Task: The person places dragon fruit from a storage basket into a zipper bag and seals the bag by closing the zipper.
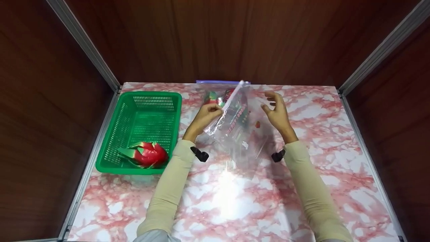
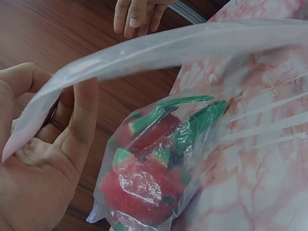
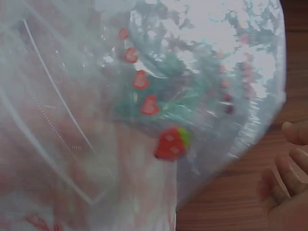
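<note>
Between the thumb and fingers of my left hand (image 1: pixel 205 118), a clear plastic zip bag (image 1: pixel 240 132) is pinched at its pale pink top strip (image 2: pixel 139 53). The bag hangs flat and slanted, printed with small red hearts and a strawberry (image 3: pixel 172 143) in the right wrist view. My right hand (image 1: pixel 278 112) is raised to the right of the bag, apart from it, with fingers loosely bent and nothing in them. Behind the hanging bag, another clear bag with red and green dragon fruits (image 2: pixel 144 185) lies on the table, partly covered in the head view; its purple edge (image 1: pixel 221 81) shows.
A green plastic basket (image 1: pixel 179 117) stands on the left, with one red dragon fruit (image 1: pixel 153 155) at its near end. Dark wood panels (image 1: pixel 215 40) enclose the back and sides of the pink marbled table (image 1: pixel 322 201).
</note>
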`<state>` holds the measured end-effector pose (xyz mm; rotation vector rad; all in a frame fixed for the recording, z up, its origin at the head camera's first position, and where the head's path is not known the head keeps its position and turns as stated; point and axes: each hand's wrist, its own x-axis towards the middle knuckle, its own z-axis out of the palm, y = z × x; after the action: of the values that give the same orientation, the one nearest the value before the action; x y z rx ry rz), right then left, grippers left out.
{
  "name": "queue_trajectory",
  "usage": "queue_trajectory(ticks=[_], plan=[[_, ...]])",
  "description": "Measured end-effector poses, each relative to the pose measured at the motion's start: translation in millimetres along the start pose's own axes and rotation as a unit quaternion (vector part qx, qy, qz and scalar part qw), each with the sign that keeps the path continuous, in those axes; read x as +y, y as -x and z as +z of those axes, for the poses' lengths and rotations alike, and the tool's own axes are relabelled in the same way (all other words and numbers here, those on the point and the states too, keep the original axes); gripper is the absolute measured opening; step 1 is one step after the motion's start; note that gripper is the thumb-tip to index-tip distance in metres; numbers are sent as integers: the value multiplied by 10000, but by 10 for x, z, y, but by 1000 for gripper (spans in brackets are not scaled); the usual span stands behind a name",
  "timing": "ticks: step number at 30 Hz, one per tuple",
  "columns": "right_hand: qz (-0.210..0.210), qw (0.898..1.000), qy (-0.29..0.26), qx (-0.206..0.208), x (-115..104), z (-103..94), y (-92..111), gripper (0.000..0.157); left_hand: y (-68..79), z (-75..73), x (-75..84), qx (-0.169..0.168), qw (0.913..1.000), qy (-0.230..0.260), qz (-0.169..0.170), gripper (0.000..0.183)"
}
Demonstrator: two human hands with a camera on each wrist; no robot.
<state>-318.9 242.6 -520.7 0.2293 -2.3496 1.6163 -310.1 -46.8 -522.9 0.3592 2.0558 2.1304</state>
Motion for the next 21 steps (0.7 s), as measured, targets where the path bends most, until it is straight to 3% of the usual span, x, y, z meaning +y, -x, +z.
queue_trajectory(ticks=[4,15,21], plan=[[172,9989,-275,-331,-74,84,57,42,23,-25,-22,41,9999,147,-61,16],[70,9884,-236,-1501,-315,485,262,32,67,21,-75,68,9992,357,-166,21],[302,9839,-273,-1743,-373,643,328,35,126,54,-61,-118,9988,261,-389,13]])
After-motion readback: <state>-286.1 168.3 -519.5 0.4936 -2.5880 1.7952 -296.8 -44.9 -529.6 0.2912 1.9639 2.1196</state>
